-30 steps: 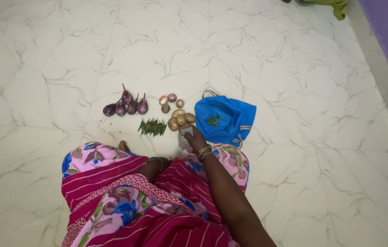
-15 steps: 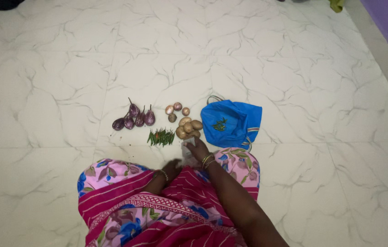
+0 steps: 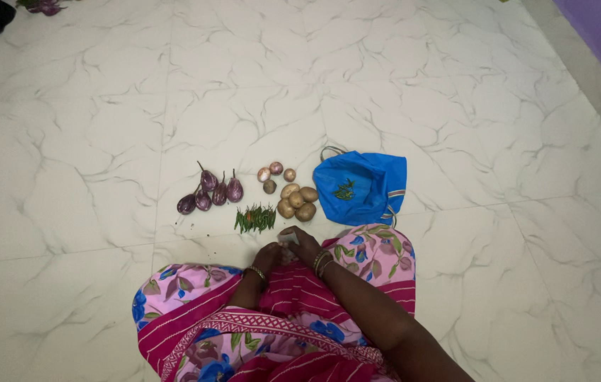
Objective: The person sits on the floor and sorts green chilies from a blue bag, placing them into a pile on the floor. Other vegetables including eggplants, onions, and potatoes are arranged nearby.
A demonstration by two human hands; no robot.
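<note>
Person sat on white marble floor (image 3: 456, 85), lap in pink-red floral cloth (image 3: 272, 332). Both hands met just above knees. Right hand (image 3: 305, 245) and left hand (image 3: 267, 256) pinched together on small pale object (image 3: 288, 239), kind not discernible. Just ahead: potatoes (image 3: 296, 201), green chillies (image 3: 255, 219), small onions (image 3: 276, 175). Purple brinjals (image 3: 210, 194) lay left of those. Blue cloth bag (image 3: 361, 187) sat right of potatoes, touching knee cloth.

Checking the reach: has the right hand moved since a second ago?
Yes. The right hand has pulled back from the potatoes toward the lap, meeting the left hand.
</note>
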